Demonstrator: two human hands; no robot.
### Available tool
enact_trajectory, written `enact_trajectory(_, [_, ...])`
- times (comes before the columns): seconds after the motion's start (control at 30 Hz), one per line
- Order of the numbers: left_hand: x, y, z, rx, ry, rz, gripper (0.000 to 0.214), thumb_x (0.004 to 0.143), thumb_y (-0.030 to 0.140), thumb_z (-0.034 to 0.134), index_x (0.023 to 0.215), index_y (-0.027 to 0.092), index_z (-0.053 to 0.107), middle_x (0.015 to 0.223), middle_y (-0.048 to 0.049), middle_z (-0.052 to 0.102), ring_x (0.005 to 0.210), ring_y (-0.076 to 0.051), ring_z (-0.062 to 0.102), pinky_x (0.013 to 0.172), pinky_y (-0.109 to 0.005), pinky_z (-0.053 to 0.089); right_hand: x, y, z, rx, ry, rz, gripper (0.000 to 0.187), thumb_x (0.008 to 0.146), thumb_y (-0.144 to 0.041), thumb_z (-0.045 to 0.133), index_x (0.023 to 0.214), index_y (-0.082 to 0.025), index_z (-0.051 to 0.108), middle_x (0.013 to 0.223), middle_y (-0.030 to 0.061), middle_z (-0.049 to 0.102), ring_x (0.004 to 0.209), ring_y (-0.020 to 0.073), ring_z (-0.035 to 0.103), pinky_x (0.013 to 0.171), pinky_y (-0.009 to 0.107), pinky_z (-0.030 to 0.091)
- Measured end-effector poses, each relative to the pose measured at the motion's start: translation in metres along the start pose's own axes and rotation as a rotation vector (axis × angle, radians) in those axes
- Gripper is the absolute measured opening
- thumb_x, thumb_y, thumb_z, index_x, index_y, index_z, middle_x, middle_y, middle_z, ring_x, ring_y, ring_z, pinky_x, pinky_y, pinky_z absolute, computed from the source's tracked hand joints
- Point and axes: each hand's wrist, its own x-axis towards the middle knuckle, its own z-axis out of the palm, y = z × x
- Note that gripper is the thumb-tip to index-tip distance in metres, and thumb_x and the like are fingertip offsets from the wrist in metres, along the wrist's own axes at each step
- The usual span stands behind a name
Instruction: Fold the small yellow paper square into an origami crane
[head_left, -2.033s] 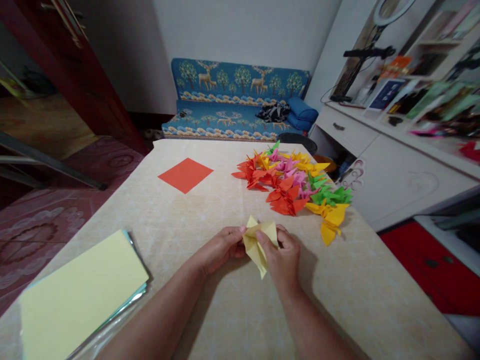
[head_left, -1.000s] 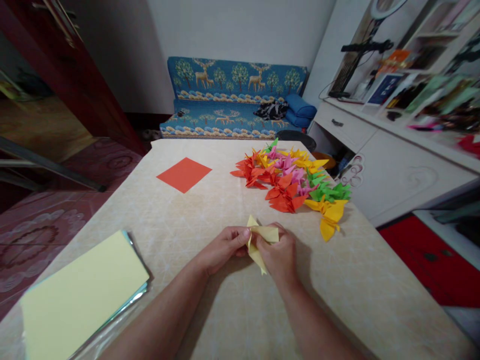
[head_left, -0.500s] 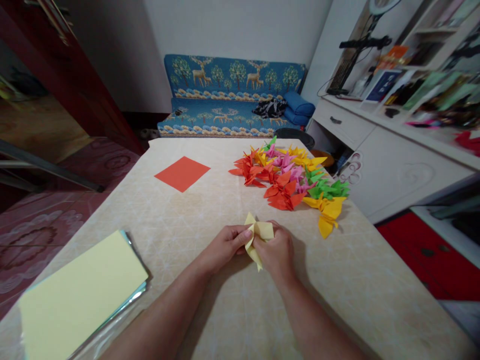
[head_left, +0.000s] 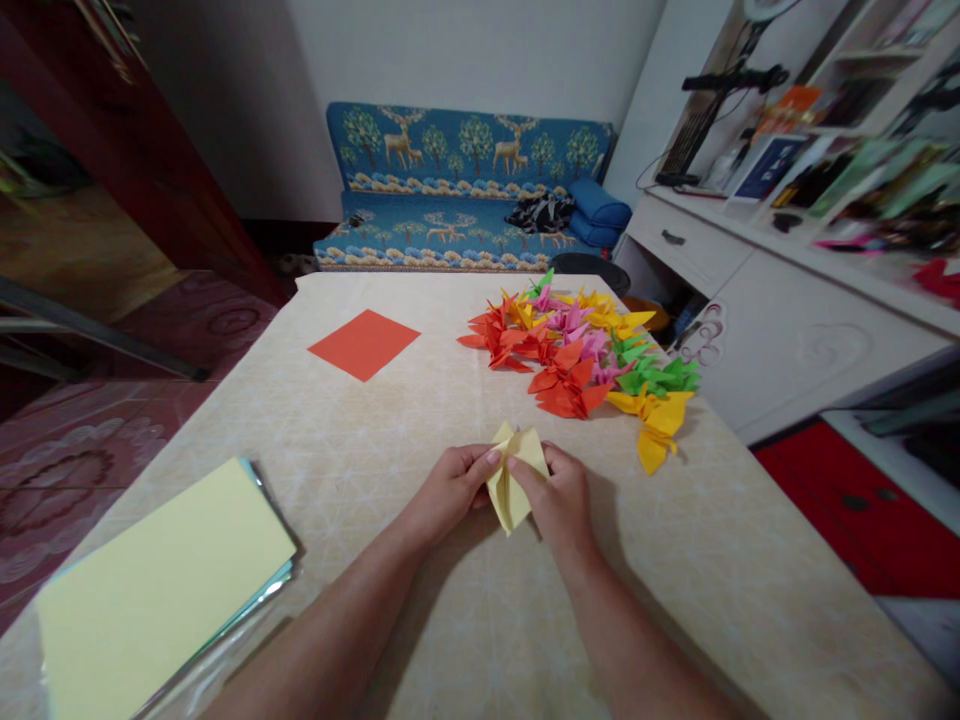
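Note:
A partly folded piece of pale yellow origami paper point(head_left: 517, 485) is held between both hands above the middle of the table. My left hand point(head_left: 456, 488) pinches its left side, thumb on top and the other fingers partly hidden underneath. My right hand point(head_left: 559, 492) grips the right side, its thumb pressed near the central crease. Beyond the hands, to the right, lies a cluster of folded paper cranes point(head_left: 566, 370) in red, orange-yellow, pink and green. A flat red paper square point(head_left: 365, 345) rests at the far left of the table.
A stack of pale yellow paper point(head_left: 165, 590) in clear plastic lies at the table's near left. The table point(head_left: 360, 440) has a light patterned cover. Behind it stands a blue sofa point(head_left: 457, 215) with deer print. A white cabinet point(head_left: 810, 330) with cluttered items is at the right.
The yellow paper has been flattened into a more even diamond with a crease down its middle. My right thumb has moved up and out from inside the folds, onto its face.

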Motion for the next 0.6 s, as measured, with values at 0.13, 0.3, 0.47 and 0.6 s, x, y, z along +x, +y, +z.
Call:
enact_trajectory(0.13, [0.0003,-0.0027,0.0014,-0.011,0.038,0.003,0.044,0.08,0.052,0.054,0.078,0.009,0.063,0.057,0.0025,0.043,0.048,-0.006,0.034,0.045,-0.019,0.023,0.0004,0.0029,-0.001,0.04,-0.019,0.032,0.017,0.07,-0.032,0.059,0.067,-0.016,0.064,0.06,0.0021,0.065,0.055,0.0159,0.056,0.048,0.022,0.04])
enact_trajectory(0.3, [0.0014,-0.0086,0.0022,-0.014,0.083,-0.01,0.04,0.08,0.049,0.056,0.078,0.01,0.063,0.057,0.0021,0.044,0.048,-0.006,0.036,0.045,-0.019,0.026,0.0003,0.0021,-0.0013,0.064,-0.03,0.028,0.019,0.071,-0.033,0.058,0.066,-0.015,0.064,0.06,0.0025,0.064,0.055,0.0154,0.056,0.047,0.022,0.039])
enact_trajectory(0.47, [0.0014,-0.008,0.0034,0.062,0.114,0.026,0.036,0.082,0.044,0.055,0.078,0.01,0.064,0.055,0.0014,0.048,0.045,-0.006,0.037,0.043,-0.018,0.026,0.0003,0.0003,-0.0022,0.075,-0.036,0.04,0.02,0.071,-0.033,0.058,0.063,-0.016,0.062,0.057,0.0015,0.062,0.052,0.0145,0.054,0.046,0.022,0.038])
enact_trajectory(0.6, [0.0009,-0.0051,0.0035,0.11,0.105,0.038,0.036,0.082,0.043,0.054,0.077,0.01,0.064,0.052,0.0004,0.052,0.042,-0.007,0.04,0.041,-0.018,0.028,0.0007,-0.0012,-0.0033,0.082,-0.049,0.055,0.02,0.072,-0.033,0.056,0.061,-0.016,0.06,0.054,0.0008,0.06,0.05,0.0139,0.053,0.045,0.022,0.037])
